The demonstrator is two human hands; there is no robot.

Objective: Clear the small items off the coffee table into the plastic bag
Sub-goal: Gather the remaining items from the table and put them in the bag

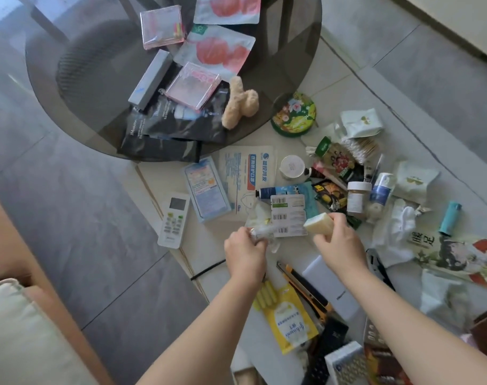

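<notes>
My left hand [245, 251] grips a crumpled clear plastic bag [261, 232] above the white table top [209, 240]. My right hand [339, 240] pinches a pale yellow block [318, 223] like a bar of soap, held just right of the bag. Below both hands lie a white card with barcodes [288, 215] and a blue tube [281, 190]. Many small items are scattered over the white table, among them a white remote [173, 219], a white jar [292, 166], a small bottle [356, 197] and a teal lighter [450, 218].
A round dark glass table [98, 112] at the top carries pink sachets, black sachets, pink boxes, a grey box and a beige plush toy [241, 102]. A green floral tin [293, 115] sits beside it. A box cutter [303, 287], yellow pouch [289, 320] and sofa cushion [20, 329] lie near me.
</notes>
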